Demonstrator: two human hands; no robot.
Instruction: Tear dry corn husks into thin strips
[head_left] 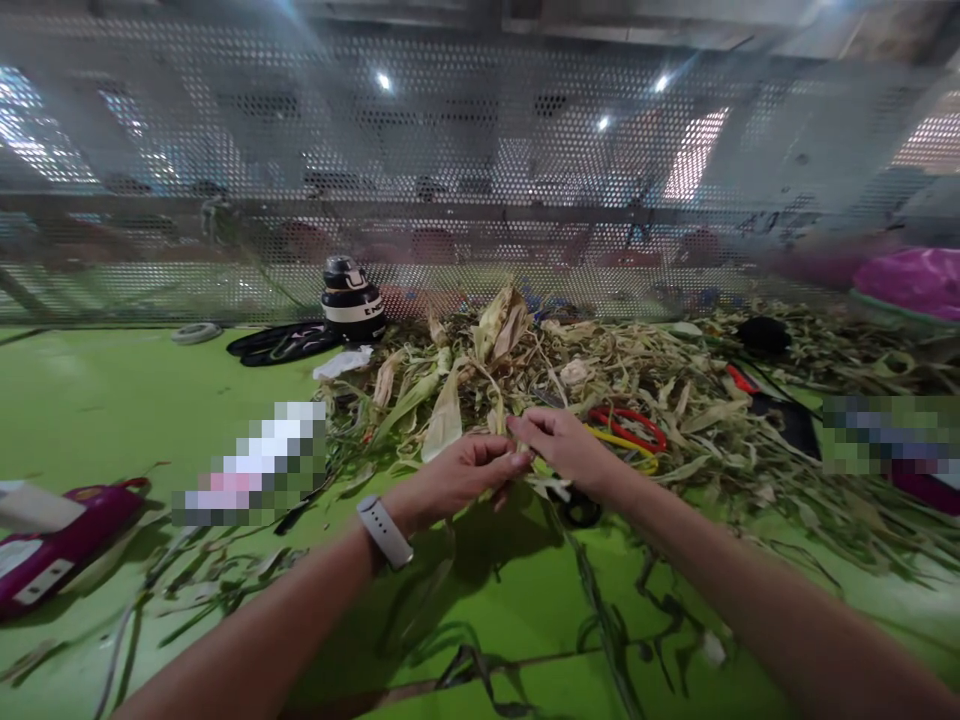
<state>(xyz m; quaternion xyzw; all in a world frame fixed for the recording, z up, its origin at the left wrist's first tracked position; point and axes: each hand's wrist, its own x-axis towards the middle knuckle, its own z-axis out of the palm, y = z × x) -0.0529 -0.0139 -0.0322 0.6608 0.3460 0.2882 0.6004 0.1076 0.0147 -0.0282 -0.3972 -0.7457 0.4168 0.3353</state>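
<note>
Both hands meet above the green table, over the near edge of a pile of dried corn husks. My left hand, wearing a pale watch strap, pinches the lower end of a corn husk piece between thumb and fingers. Close against it, my right hand is also closed on that piece, its fingertips touching the left ones. Fingers cover the gripped end. Broad pale husk leaves rise just beyond the hands. Red-handled scissors and a yellow handle lie by my right hand, with a black ring below it.
A black bottle, coiled black cord, white tissue and pale ring stand or lie at back left. A magenta device sits at left. Perforated metal screen borders the back; a pink bag is far right.
</note>
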